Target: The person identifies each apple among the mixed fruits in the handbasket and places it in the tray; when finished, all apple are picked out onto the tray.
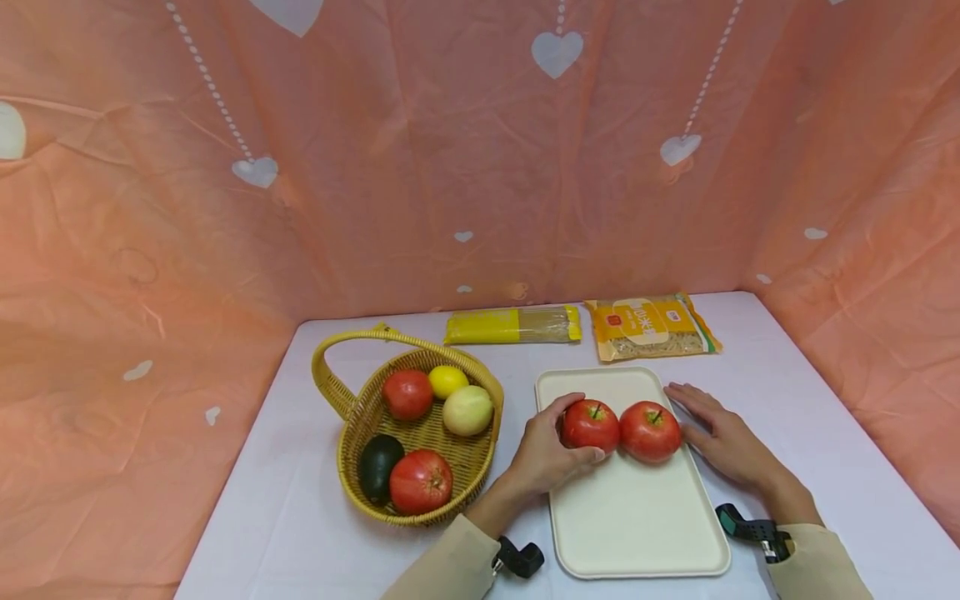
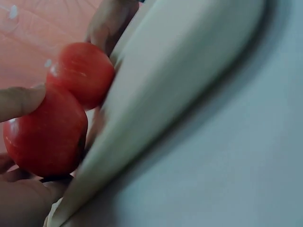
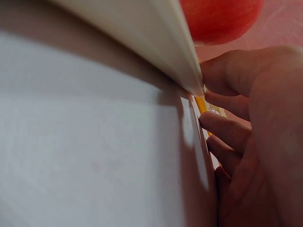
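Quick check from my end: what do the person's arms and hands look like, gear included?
Both arms wear beige sleeves, the left sleeve and right sleeve. At the cuffs sit black wrist devices: the left device has a rounded black end, the right device a dark green patch. The left hand and right hand are ungloved.
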The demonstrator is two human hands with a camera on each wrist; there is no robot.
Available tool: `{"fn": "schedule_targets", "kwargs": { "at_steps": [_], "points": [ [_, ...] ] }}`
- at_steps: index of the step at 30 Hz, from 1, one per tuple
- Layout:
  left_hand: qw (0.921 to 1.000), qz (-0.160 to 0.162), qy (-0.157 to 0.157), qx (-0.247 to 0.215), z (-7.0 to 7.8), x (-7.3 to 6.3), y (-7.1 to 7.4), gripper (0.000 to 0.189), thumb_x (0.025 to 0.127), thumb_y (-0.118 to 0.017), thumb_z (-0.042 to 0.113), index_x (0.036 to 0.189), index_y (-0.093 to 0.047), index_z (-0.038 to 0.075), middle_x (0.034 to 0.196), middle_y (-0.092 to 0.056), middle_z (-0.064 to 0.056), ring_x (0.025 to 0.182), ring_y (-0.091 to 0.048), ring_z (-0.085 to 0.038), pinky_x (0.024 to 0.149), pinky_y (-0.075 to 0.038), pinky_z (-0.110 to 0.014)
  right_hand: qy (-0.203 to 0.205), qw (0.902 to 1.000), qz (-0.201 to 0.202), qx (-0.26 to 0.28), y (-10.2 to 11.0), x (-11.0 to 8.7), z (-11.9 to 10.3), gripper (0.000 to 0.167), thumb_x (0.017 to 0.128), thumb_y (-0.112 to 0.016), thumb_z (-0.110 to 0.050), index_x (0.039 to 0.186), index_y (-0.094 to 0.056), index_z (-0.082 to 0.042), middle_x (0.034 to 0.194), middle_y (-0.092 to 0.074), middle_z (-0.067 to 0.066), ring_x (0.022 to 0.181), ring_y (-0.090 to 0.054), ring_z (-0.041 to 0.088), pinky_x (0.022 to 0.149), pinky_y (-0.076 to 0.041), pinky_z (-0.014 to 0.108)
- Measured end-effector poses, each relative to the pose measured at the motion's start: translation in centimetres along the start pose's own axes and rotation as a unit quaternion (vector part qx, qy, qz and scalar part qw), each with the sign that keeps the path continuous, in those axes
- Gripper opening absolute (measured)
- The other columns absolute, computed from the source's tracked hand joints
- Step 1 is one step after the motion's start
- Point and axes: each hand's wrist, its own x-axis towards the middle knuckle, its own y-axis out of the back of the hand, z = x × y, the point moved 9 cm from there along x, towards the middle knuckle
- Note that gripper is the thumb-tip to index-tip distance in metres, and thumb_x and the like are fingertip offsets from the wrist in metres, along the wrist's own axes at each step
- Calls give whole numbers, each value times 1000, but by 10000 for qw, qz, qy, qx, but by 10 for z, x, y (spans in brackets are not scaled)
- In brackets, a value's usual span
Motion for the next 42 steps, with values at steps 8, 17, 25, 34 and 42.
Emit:
{"fn": "schedule_targets", "kwargs": {
  "at_steps": [8,17,25,34,42],
  "points": [
    [9948,-200,-611,792,7,-1,-2,86,84,-89,0,160,-51,15,152,-65,-8,138,-63,-22,122,-49,-41,30,10000,0,-3,2,1,0,66,108,-66,-22,169,-42,-12,177,-29,26,165,-17,55,121,-22,85],
    [9845,168,-1027,1409,32,-23,14,83,87,-90,10,160,-52,8,159,-61,-10,140,-63,-28,122,-49,-46,-18,10000,-38,30,1,-3,0,66,108,-66,-20,169,-42,-10,177,-29,27,165,-17,55,121,-22,85],
    [9844,-1119,-1315,338,65,-60,41,54,92,-85,5,144,-69,4,142,-74,-14,132,-70,-26,116,-54,-32,-16,10000,-47,0,4,0,-1,66,108,-64,-19,170,-41,-12,178,-27,25,166,-17,53,122,-22,84],
    [9669,-1863,-1740,126,75,-98,133,51,93,-83,0,142,-69,1,138,-75,-15,122,-75,-17,107,-61,-42,-112,9999,-37,-4,3,3,0,67,109,-64,-22,171,-40,-14,180,-25,24,167,-16,52,123,-21,84],
    [9785,-1396,-1516,127,51,-118,213,50,96,-76,-8,145,-66,1,142,-73,-10,130,-71,-14,111,-57,-29,-169,9998,-63,70,1,4,1,66,109,-64,-20,170,-41,-14,180,-26,22,167,-16,51,124,-20,83]
  ]
}}
